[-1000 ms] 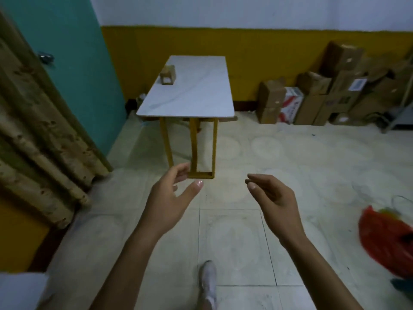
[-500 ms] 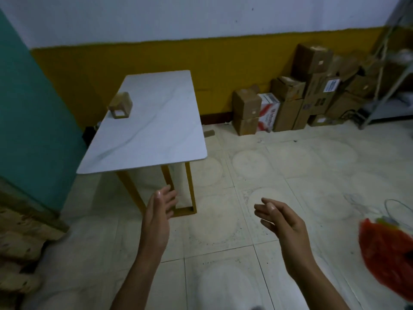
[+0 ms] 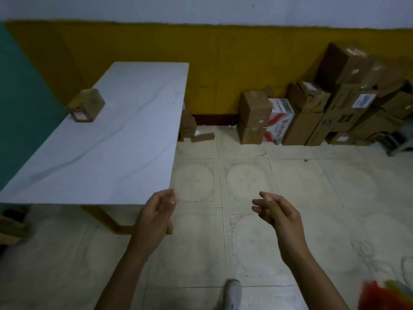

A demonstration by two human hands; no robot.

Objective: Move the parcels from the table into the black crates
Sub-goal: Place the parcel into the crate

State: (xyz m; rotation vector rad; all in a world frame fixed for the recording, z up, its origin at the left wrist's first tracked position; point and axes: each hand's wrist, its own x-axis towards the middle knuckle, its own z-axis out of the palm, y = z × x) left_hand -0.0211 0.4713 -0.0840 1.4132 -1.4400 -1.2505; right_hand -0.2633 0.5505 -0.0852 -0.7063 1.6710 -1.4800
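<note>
Nothing legible: red lettering on the white carton [image 3: 280, 121] at two o'clock and a nearby box label [image 3: 364, 100] are blurred.

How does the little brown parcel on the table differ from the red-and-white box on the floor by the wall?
The parcel is brown cardboard; the red-and-white box is white with red print. The parcel sits on the table; the red-and-white box stands on the floor at the yellow wall. The parcel stands alone; the red-and-white box is packed between brown cartons. Both are rectangular boxes.
</note>
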